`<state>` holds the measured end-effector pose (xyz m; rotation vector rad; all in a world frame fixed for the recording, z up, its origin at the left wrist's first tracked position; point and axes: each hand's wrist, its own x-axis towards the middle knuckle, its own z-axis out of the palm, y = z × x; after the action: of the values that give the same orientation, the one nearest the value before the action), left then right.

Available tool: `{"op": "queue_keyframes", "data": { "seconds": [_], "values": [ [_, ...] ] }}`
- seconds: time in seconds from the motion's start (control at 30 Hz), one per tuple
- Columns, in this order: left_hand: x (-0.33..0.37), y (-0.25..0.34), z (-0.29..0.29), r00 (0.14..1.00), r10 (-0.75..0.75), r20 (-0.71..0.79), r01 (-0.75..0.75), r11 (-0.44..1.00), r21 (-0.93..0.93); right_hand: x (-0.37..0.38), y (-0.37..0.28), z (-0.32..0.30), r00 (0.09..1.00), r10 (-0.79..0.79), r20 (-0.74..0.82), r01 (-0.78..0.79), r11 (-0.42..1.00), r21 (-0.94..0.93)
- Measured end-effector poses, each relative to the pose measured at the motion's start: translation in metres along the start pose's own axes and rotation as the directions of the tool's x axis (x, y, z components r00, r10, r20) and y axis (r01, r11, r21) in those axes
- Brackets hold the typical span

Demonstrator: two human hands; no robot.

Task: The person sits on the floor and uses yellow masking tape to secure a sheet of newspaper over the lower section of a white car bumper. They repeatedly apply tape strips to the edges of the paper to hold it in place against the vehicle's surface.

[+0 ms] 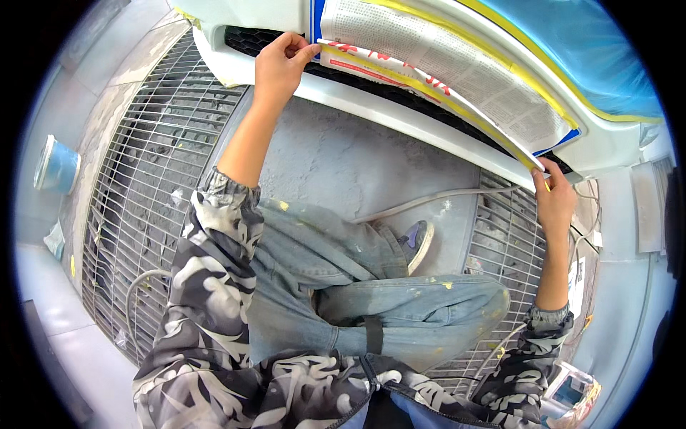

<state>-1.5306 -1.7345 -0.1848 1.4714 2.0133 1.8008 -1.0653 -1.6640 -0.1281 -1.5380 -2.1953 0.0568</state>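
Note:
A strip of newspaper [389, 70] with yellow masking tape along it is stretched between my two hands across a white car bumper [400, 130]. At its left end, my left hand [279, 68] pinches the strip between thumb and fingers. Its right end is pinched by my right hand [555, 200], lower down near the bumper's right side. Behind the strip, a larger printed newspaper sheet [479, 64] covers part of the bumper, edged with yellow tape and some blue [314, 25]. Black mesh grille [250, 41] shows beside my left hand and under the strip.
Blue plastic film [600, 53] covers the area at upper right. Metal floor grating [153, 150] flanks a grey floor plate [314, 154]. A hose [436, 198] crosses the floor near my shoe [416, 243]. A blue bucket [58, 166] stands far left; a white container [568, 390] sits lower right.

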Motion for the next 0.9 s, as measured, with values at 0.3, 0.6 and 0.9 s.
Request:
{"op": "queue_keyframes", "data": {
  "seconds": [0.3, 0.6, 0.9],
  "values": [
    [0.001, -0.002, -0.006, 0.995, -0.017, 0.102, 0.028, 0.994, -0.107, 0.004, -0.016, -0.016, 0.980, 0.138, 0.142, -0.141, 0.990, 0.010],
    [0.000, -0.001, -0.005, 0.994, 0.028, -0.105, -0.017, 0.995, 0.100, 0.015, -0.012, -0.009, 0.993, 0.083, 0.086, -0.077, 0.995, -0.066],
    [-0.005, -0.010, -0.006, 0.937, -0.339, -0.090, 0.313, 0.924, -0.220, 0.025, -0.001, -0.005, 0.999, 0.017, 0.039, -0.014, 0.998, -0.059]
  ]
}}
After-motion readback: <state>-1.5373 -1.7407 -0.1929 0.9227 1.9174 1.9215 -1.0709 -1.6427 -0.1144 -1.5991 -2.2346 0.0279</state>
